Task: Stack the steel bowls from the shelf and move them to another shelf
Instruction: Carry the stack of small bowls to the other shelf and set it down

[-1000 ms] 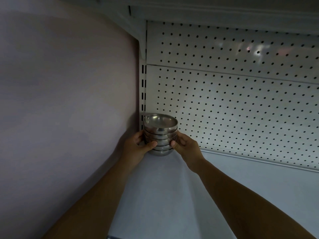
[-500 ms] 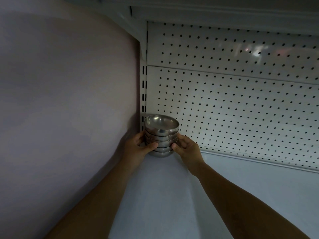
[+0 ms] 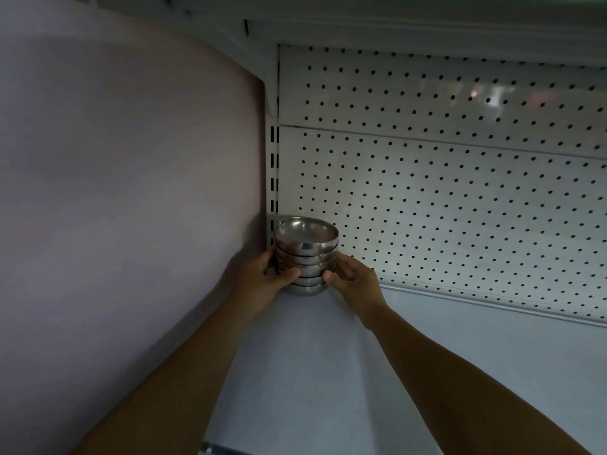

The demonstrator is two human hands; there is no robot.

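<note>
A stack of several steel bowls point(image 3: 306, 247) stands in the back left corner of a white shelf point(image 3: 328, 372). My left hand point(image 3: 262, 280) grips the stack's left side, thumb across the front of the lower bowls. My right hand point(image 3: 356, 277) grips the right side, thumb on the front and fingers behind. The lowest bowl rests on or just above the shelf board; I cannot tell which. The top bowl is empty and faces up.
A plain wall point(image 3: 131, 192) closes the shelf on the left, right beside the bowls. A white pegboard back panel point(image 3: 460, 208) runs behind them. Another shelf board point(image 3: 394, 24) hangs overhead. The white board stretches to the right.
The stack and both hands have shifted slightly deeper into the back left corner. The grip of both hands is unchanged.
</note>
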